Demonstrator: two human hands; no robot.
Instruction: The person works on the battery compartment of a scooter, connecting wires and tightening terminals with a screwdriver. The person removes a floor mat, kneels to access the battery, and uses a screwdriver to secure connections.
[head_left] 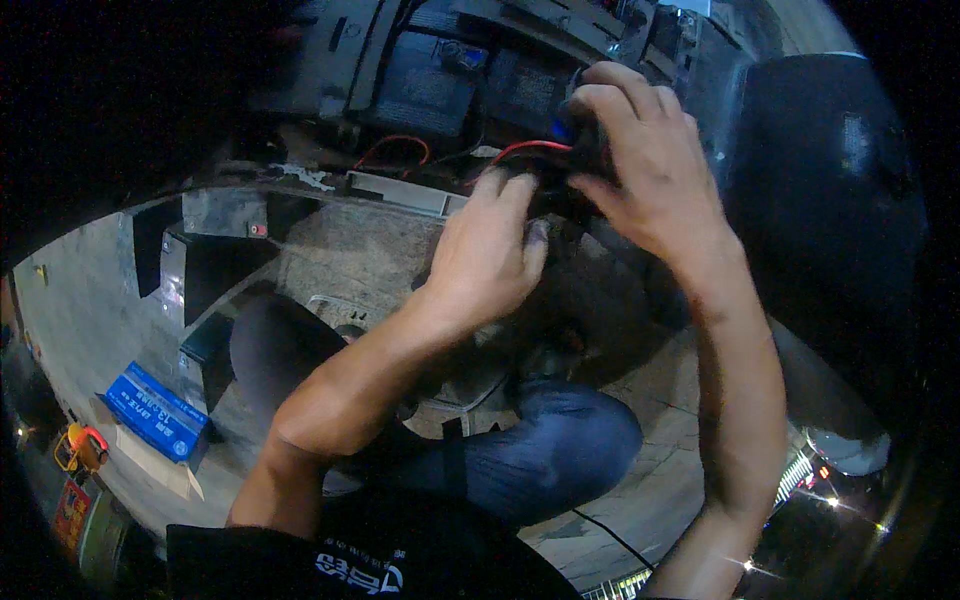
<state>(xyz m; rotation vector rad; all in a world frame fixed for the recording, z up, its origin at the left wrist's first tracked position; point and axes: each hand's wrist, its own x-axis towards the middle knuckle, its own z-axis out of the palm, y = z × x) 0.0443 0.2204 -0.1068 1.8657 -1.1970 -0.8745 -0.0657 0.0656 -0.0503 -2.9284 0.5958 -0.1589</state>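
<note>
At the edge of an open battery bay, my right hand (655, 175) curls around a dark part (585, 130) with a bit of blue showing and a red wire (530, 145) running to it. Just left and below, my left hand (480, 245) has its fingers bent among the dark wiring under that red wire; what they hold is hidden. Dark rectangular batteries (420, 80) sit in the bay behind the hands, with another loop of red wire (395, 140) in front of them.
Loose batteries (200, 280) stand on the pavement at left, beside a blue-printed carton (150, 410) and an orange-yellow object (85, 450). My bent legs (530, 450) are below. A large black panel (830, 200) rises at right; small lights show at lower right.
</note>
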